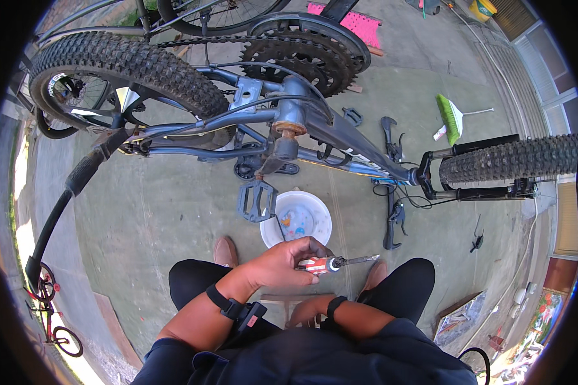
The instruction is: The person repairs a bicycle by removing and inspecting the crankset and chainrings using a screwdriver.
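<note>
My left hand [286,262] is closed around a screwdriver [321,264] with a red-and-white handle, its metal tip pointing right. My right hand [305,312] is low between my knees, by a wooden seat or board [282,299]; its fingers are shadowed and partly hidden. Above my hands, an upturned blue bicycle frame [331,138] shows a rusty bottom bracket [290,128] and a black pedal [257,200]. A white basin [321,215] with water sits on the ground just beyond my left hand.
A wheel with a black pump or hose [96,163] is at left; the front wheel [507,160] reaches right. Loose chainrings [302,61], handlebar parts [392,228], a green broom [449,119] and a small red bicycle [51,308] are around.
</note>
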Demonstrator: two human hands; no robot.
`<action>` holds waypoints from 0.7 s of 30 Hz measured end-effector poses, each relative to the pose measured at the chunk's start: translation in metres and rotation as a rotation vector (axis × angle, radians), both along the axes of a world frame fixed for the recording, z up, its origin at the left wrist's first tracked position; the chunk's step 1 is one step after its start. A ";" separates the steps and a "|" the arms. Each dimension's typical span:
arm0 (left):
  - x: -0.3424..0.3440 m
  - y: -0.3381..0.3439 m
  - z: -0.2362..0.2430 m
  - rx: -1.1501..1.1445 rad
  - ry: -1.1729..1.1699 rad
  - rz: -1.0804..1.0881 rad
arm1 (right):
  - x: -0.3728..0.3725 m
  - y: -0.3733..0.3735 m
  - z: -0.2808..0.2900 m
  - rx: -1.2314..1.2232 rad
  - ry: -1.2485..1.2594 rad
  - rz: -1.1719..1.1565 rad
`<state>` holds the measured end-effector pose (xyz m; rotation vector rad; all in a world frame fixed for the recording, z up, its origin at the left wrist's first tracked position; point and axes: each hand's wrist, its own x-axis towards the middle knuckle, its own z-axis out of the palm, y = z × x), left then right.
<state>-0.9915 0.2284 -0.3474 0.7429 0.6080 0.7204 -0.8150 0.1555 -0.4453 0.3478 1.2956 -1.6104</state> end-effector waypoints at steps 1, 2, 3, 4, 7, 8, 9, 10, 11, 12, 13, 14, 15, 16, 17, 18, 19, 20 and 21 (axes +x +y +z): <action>0.001 -0.003 0.000 0.018 0.003 -0.008 | 0.003 -0.004 -0.010 0.030 -0.066 -0.019; 0.001 -0.006 0.003 -0.008 -0.015 0.001 | 0.004 -0.002 -0.007 0.085 -0.054 -0.050; 0.001 -0.008 0.005 -0.008 -0.038 0.028 | 0.007 0.006 -0.002 0.142 -0.042 -0.080; 0.002 -0.011 0.005 -0.009 -0.060 0.054 | 0.009 0.015 0.003 0.199 -0.031 -0.111; 0.005 -0.021 0.018 0.000 -0.157 0.176 | 0.020 0.039 0.019 0.274 0.017 -0.276; 0.005 -0.024 0.019 0.001 -0.182 0.205 | 0.025 0.049 0.033 0.350 0.046 -0.343; 0.002 -0.029 0.021 -0.002 -0.202 0.241 | 0.025 0.058 0.050 0.404 0.049 -0.398; 0.005 -0.032 0.025 0.019 -0.229 0.297 | 0.031 0.067 0.067 0.460 0.038 -0.459; 0.006 -0.035 0.027 0.009 -0.247 0.305 | 0.038 0.077 0.080 0.542 0.121 -0.504; 0.006 -0.036 0.027 0.003 -0.268 0.314 | 0.046 0.089 0.095 0.627 0.207 -0.544; 0.006 -0.038 0.027 -0.006 -0.286 0.325 | 0.051 0.099 0.108 0.766 0.199 -0.561; 0.007 -0.040 0.030 0.029 -0.284 0.329 | 0.059 0.107 0.120 0.837 0.262 -0.645; 0.004 -0.043 0.032 0.034 -0.281 0.339 | 0.053 0.110 0.153 0.817 0.246 -0.809; 0.004 -0.046 0.035 0.038 -0.285 0.338 | 0.053 0.113 0.178 0.867 0.267 -0.890; 0.007 -0.046 0.038 0.039 -0.297 0.326 | 0.060 0.118 0.188 0.871 0.359 -1.029; 0.005 -0.047 0.040 0.043 -0.289 0.329 | 0.058 0.122 0.203 0.906 0.402 -1.109; 0.005 -0.049 0.041 0.043 -0.291 0.332 | 0.056 0.123 0.220 0.910 0.439 -1.193; 0.003 -0.049 0.043 0.046 -0.289 0.335 | 0.054 0.127 0.226 0.970 0.427 -1.230; 0.003 -0.048 0.044 0.049 -0.288 0.340 | 0.054 0.132 0.230 1.030 0.415 -1.265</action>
